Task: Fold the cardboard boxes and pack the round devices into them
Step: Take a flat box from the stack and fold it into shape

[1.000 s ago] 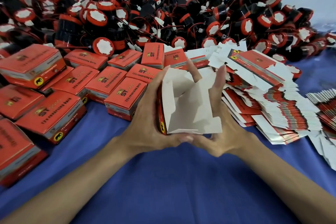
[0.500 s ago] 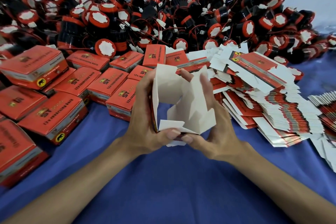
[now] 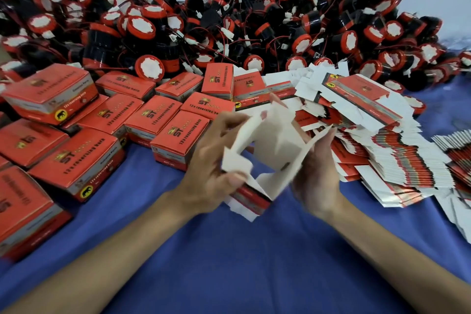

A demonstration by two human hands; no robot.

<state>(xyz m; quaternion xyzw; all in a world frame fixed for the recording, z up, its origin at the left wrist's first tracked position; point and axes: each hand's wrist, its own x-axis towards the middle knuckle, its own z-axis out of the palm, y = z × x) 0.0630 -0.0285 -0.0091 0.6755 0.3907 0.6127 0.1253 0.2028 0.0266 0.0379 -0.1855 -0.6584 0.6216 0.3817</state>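
While a batch of closed boxes [image 3: 76,160] sits at left on the bench [image 3: 229,262], most of the job looks undone. Round devices [image 3: 229,33] are heaped at the back, flat blanks [image 3: 397,160] stacked at right. The current box [image 3: 270,150] is half-erected (flaps loose, blurred), above the bench. The left hand [image 3: 211,176] and right hand [image 3: 316,176] each grip a wall.

Open blue cloth [image 3: 229,262] nearside, folded boxes [image 3: 76,160] left, flat blanks [image 3: 397,160] right (stacked), round devices [image 3: 254,33] behind
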